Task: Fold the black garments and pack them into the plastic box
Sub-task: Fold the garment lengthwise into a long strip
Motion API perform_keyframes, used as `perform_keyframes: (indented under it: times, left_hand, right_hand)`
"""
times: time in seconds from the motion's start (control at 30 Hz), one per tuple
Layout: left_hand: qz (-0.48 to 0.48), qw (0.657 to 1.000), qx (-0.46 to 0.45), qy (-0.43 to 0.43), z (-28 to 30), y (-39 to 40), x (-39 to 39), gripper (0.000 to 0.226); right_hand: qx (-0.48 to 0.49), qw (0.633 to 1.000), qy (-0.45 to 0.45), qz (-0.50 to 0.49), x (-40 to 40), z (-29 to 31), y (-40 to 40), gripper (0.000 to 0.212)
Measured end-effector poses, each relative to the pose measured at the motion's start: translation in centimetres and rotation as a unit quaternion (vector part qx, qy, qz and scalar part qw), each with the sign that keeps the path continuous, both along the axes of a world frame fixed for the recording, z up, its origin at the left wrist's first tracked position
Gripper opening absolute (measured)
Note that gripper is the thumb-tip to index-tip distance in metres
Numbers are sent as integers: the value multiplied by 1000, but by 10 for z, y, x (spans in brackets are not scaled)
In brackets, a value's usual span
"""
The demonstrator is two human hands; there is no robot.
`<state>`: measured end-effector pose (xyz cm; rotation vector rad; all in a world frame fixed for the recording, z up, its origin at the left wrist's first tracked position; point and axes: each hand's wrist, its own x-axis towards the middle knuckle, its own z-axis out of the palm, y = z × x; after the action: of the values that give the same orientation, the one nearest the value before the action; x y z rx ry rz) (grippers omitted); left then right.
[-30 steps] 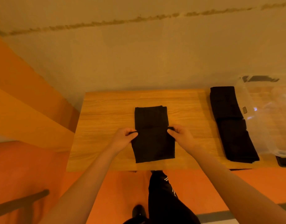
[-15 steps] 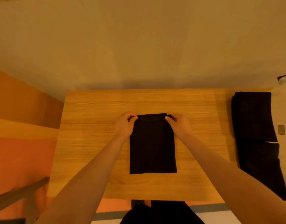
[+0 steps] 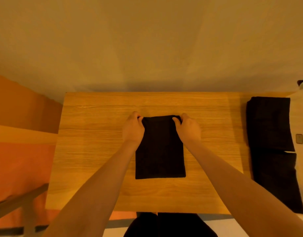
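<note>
Now we had carried both hands up from the black garment's (image 3: 160, 149) middle to its far corners at the wooden table's (image 3: 96, 134) centre; left hand (image 3: 132, 129) and right hand (image 3: 188, 130) pinched them, so we judged another fold ready.

Single head-worn wide-angle view, looked steeply down and forward from above the near edge of the wooden table (image 3: 99, 168), close range; wall filled the top, own legs at the bottom. No second view.
</note>
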<state>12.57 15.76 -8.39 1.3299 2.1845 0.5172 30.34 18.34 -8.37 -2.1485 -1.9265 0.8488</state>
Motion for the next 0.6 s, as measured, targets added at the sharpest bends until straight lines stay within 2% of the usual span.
perform_keyframes:
  times: [0.07, 0.13, 0.23, 0.3, 0.33, 0.43, 0.5, 0.57, 0.6]
  left_hand:
    - [-6, 998, 38, 43, 4, -8, -2, 17]
    - [-80, 985, 105, 115, 9, -26, -5, 17]
    - [-253, 941, 163, 156, 8, -81, -1, 25]
    - [-359, 906, 140, 173, -3, -129, 2, 36]
    - [-396, 894, 106, 181, -9, -149, 2, 44]
    - [-407, 889, 16, 207, -21, -178, -2, 63]
    - [-404, 893, 8, 196, -16, -175, -5, 55]
    - [-385, 903, 21, 191, -8, -169, -7, 41]
    - [-372, 909, 20, 185, -4, -166, -8, 43]
  right_hand:
    - [16, 1000, -8, -18, 2, 5, -3, 34]
    - [66, 998, 10, 12, 8, 11, -15, 28]
    - [148, 973, 42, 174, 19, 15, -56, 19]
    - [192, 941, -7, 280, 27, 8, -100, 34]
    - [184, 926, -44, 328, 33, 3, -120, 44]
    - [143, 905, -122, 383, 50, -13, -159, 54]
    - [140, 913, -132, 360, 55, -14, -162, 52]
    - [171, 910, -139, 350, 53, -11, -159, 35]
    - [175, 911, -136, 347, 50, -7, -157, 32]
